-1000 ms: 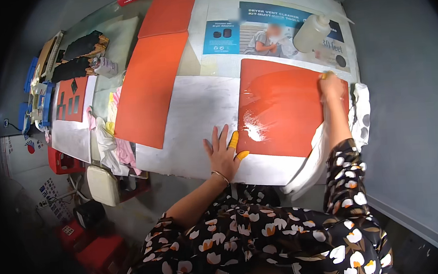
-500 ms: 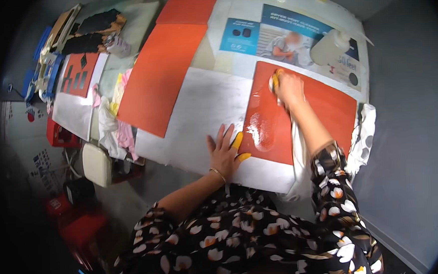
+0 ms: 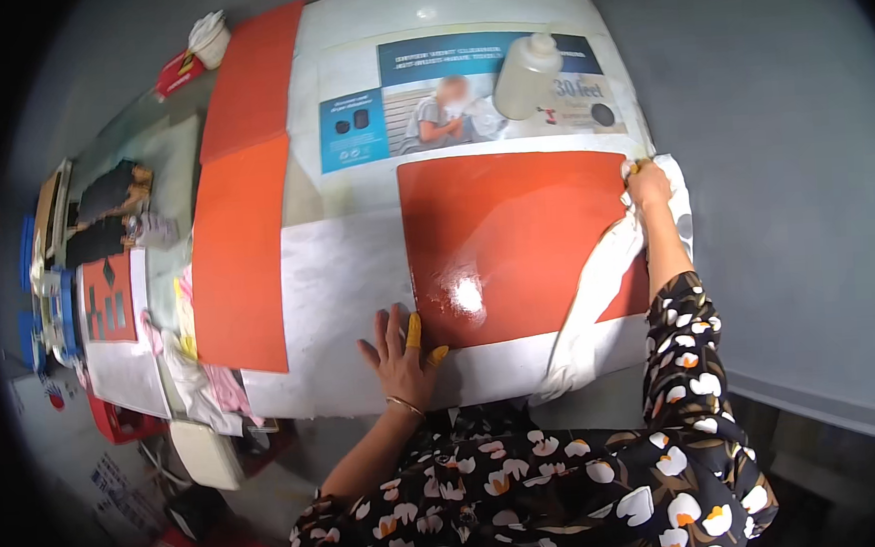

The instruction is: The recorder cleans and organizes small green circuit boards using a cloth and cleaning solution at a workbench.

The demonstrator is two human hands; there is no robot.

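A rectangular orange-red sheet (image 3: pixel 515 229) lies on a white sheet (image 3: pixel 343 279) on the table, with a wet glossy patch near its lower left. My left hand (image 3: pixel 403 361) rests flat by that sheet's lower left corner, fingers spread; yellow finger covers sit on its thumb and index finger. At the sheet's upper right corner, my right hand (image 3: pixel 647 185) is closed on a white cloth (image 3: pixel 603 273). The cloth trails across the sheet's right side down to the table's front edge. Part of what the right fingers grip is hidden.
Beyond the sheet stands a translucent bottle (image 3: pixel 526 83) on a printed blue-and-white panel (image 3: pixel 424 59). Long orange-red sheets (image 3: pixel 242 265) lie to the left. Farther left are crumpled cloths (image 3: pixel 185 374) and a side table with dark pieces. A grey wall (image 3: pixel 794 202) bounds the right.
My right hand has moved from the sheet's upper left to its upper right corner and now grips the cloth. The cloth has come across the sheet's right side. The view has turned.
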